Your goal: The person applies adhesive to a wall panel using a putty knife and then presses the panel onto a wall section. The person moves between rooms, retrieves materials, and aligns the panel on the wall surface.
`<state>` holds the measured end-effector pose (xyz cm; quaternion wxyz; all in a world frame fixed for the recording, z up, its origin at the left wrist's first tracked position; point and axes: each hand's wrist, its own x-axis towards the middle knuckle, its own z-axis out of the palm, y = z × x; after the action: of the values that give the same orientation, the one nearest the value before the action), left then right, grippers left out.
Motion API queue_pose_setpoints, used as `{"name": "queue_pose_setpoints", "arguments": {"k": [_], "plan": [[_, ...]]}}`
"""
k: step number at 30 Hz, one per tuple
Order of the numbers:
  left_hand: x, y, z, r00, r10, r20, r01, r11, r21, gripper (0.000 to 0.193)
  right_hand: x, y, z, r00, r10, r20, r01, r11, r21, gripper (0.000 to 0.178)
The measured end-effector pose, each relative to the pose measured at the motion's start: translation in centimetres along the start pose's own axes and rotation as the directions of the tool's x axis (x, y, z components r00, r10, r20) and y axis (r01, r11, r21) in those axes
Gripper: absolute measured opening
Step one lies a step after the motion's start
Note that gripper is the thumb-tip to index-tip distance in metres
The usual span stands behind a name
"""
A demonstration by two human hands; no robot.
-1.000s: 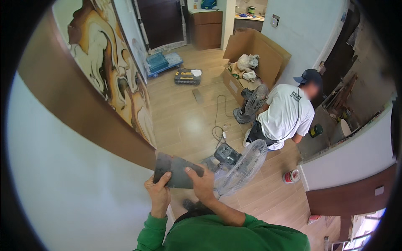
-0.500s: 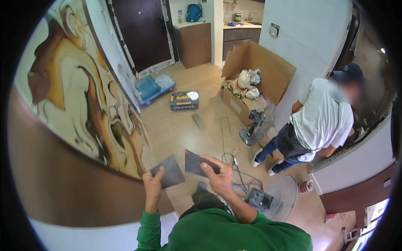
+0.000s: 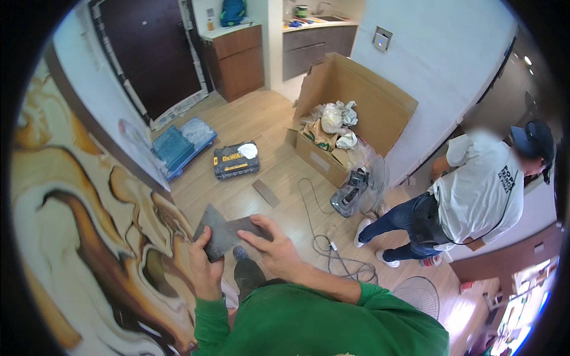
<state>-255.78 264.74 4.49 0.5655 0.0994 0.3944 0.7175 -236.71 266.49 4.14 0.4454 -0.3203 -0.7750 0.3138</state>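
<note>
My left hand (image 3: 206, 267) grips the lower edge of a flat dark grey metal blade (image 3: 222, 234), thumb over its front face. My right hand (image 3: 271, 248) lies on the blade's right part, fingers spread across it and pointing left. Both hands hold it up close to the marbled orange, brown and white wall panel (image 3: 77, 249) on my left. My green sleeves fill the lower middle of the view, and my dark shoe (image 3: 246, 270) shows just below the blade.
Another person in a white shirt and dark cap (image 3: 481, 190) stands at the right beside a floor fan (image 3: 362, 187). An open cardboard box (image 3: 350, 118) with crumpled bags, a black-and-yellow tool case (image 3: 236, 159), blue trays (image 3: 181, 145) and loose cables (image 3: 332, 249) lie on the wooden floor.
The view has swung from the wall toward the floor and room. My two hands brought the grey pieces together, so they overlap now. The other person straightened up and stands further right.
</note>
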Motion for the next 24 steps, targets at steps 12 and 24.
{"name": "queue_pose_setpoints", "arguments": {"k": [12,24], "plan": [[30.9,2.4,11.2,0.906,-0.181,0.382,0.128,0.978,0.162,0.036,18.5,12.5,0.6,0.456,0.818,-0.350,-0.079,0.429,0.900,0.026],[38.4,-7.7,25.2,0.778,-0.345,0.524,0.201,0.928,0.312,0.024,28.2,22.0,-6.2,0.190,0.642,-0.742,-0.089,0.764,0.639,0.022]]}}
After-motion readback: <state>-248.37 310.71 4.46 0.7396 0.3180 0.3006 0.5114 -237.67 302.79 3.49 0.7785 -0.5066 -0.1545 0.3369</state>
